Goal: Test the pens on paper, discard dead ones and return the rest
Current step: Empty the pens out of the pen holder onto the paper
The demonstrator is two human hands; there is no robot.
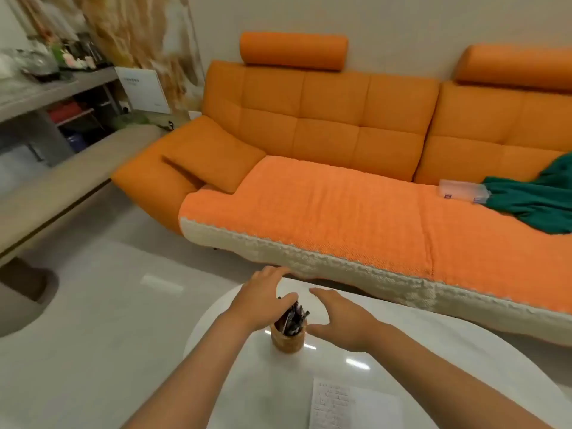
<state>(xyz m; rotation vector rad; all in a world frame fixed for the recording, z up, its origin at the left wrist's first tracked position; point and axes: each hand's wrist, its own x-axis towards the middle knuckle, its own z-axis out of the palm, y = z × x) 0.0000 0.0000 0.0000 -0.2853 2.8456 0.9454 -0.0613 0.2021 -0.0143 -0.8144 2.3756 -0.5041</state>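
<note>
A wooden pen holder (288,339) stands on the round white table (433,351), with several dark pens (293,318) sticking up out of it. My left hand (263,297) reaches over the holder from the left, fingers spread, thumb near the pen tops; contact with the pens is unclear. To the right of the holder my right hand (342,320) hovers with fingers spread and holds nothing. A sheet of paper (353,405) with scribbled lines lies on the table near the front edge, partly behind my right forearm.
An orange sofa (340,193) runs behind the table, with a green cloth (535,196) and a clear plastic box (462,190) on its seat. A grey shelf unit (46,97) and low bench (62,187) stand at the left over pale floor.
</note>
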